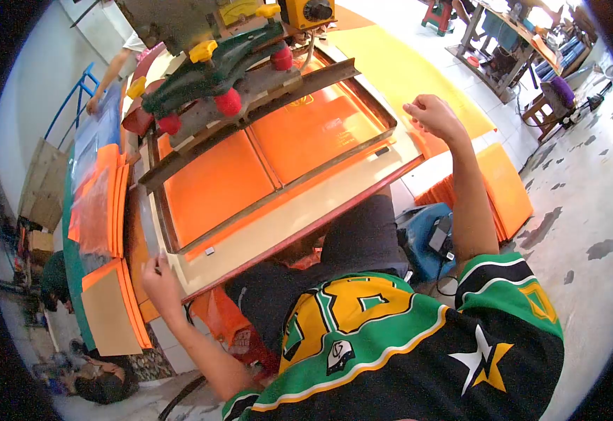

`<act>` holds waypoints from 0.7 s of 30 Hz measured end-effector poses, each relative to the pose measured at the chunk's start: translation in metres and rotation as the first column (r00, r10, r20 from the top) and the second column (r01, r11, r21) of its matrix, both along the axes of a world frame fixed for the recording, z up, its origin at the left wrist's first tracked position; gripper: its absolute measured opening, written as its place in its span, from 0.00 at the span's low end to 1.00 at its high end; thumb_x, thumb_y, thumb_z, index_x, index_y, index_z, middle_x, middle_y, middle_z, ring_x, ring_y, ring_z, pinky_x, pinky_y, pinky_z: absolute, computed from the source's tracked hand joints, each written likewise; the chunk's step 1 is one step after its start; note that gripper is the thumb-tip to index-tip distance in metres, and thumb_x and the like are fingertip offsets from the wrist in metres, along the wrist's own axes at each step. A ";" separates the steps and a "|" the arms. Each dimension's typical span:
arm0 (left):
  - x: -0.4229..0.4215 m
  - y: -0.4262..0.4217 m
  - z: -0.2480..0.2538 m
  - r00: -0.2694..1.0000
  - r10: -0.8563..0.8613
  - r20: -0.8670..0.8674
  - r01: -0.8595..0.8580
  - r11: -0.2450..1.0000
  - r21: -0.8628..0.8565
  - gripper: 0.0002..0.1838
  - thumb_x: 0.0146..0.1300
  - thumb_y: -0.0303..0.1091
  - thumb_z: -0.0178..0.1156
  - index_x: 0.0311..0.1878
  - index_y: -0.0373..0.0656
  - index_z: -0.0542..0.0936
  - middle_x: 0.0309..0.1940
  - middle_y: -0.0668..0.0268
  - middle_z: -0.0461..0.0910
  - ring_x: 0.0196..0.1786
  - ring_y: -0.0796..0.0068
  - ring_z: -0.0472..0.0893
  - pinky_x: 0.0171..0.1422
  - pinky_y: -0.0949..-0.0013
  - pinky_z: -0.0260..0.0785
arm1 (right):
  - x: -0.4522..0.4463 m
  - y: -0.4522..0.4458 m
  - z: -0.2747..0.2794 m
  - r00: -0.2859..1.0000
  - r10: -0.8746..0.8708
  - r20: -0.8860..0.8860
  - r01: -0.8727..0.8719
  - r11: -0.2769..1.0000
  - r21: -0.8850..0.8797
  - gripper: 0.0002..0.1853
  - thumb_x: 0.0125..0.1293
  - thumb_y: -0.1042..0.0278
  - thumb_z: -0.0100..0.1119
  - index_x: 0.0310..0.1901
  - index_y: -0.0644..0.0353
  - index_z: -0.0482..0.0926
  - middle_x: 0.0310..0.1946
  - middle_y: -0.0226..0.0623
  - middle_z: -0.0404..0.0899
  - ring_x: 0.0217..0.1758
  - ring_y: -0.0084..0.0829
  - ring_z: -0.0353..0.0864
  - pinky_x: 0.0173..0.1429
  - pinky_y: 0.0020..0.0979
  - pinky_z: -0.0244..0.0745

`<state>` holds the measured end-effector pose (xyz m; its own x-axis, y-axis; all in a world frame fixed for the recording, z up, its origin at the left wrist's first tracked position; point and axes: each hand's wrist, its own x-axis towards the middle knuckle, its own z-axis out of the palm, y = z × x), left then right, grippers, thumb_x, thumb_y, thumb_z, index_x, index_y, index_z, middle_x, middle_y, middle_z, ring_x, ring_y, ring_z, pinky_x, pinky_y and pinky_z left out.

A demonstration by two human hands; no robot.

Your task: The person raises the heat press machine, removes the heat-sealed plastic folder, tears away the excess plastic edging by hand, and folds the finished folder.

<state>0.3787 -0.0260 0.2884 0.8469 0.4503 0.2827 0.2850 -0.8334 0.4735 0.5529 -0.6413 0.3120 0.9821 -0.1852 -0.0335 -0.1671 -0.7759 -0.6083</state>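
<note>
A heat-press-like machine with a dark green arm point(229, 63) and red knobs stands over a cream board point(320, 221). On the board, a dark metal frame point(384, 133) surrounds two orange panels point(215, 186), with a metal bar point(264, 112) across them. My left hand point(160, 282) is at the board's near left corner, its fingers pinched together beside a greyish strip point(148, 228). What they hold, if anything, is hidden. My right hand point(434, 119) is raised past the board's right side, fingers curled in, with nothing visible in it.
Stacks of orange sheets lie at left point(103, 203) and right point(506, 189). A brown card point(113, 309) tops another stack. Below the board sits a blue box point(426, 235). Another person's arm point(106, 77) reaches in at upper left. A workbench point(510, 42) and chair point(556, 102) stand behind.
</note>
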 end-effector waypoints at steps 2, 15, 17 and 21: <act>-0.001 -0.009 -0.008 1.000 -0.018 0.003 0.018 1.000 0.021 0.17 0.71 0.36 0.58 0.51 0.29 0.83 0.39 0.51 0.79 0.38 0.55 0.81 0.47 0.57 0.72 | -0.004 0.005 -0.009 1.000 -0.004 -0.013 0.003 0.999 -0.035 0.21 0.65 0.51 0.65 0.37 0.67 0.83 0.29 0.44 0.85 0.33 0.34 0.85 0.37 0.36 0.80; -0.003 -0.037 -0.011 0.997 -0.016 0.069 0.029 0.981 -0.190 0.14 0.70 0.35 0.62 0.46 0.31 0.82 0.40 0.53 0.78 0.40 0.57 0.80 0.47 0.60 0.72 | 0.000 -0.001 -0.041 0.987 0.129 0.092 -0.139 0.984 0.110 0.21 0.66 0.53 0.61 0.33 0.67 0.83 0.25 0.34 0.80 0.30 0.24 0.77 0.38 0.30 0.73; -0.004 -0.041 -0.011 0.995 -0.011 0.099 0.026 0.989 -0.144 0.14 0.69 0.36 0.63 0.47 0.31 0.82 0.41 0.52 0.80 0.42 0.57 0.81 0.49 0.59 0.72 | 0.001 -0.005 -0.045 0.987 0.139 0.087 -0.148 0.982 0.114 0.20 0.66 0.54 0.60 0.34 0.68 0.83 0.25 0.34 0.80 0.31 0.24 0.78 0.39 0.30 0.73; -0.009 -0.043 -0.013 0.984 -0.022 0.175 0.044 0.991 -0.123 0.15 0.68 0.38 0.65 0.46 0.32 0.82 0.43 0.52 0.81 0.45 0.57 0.81 0.52 0.59 0.72 | -0.006 0.003 -0.041 0.985 0.140 0.105 -0.156 0.974 0.164 0.19 0.66 0.57 0.57 0.34 0.69 0.83 0.26 0.35 0.80 0.31 0.25 0.77 0.40 0.31 0.73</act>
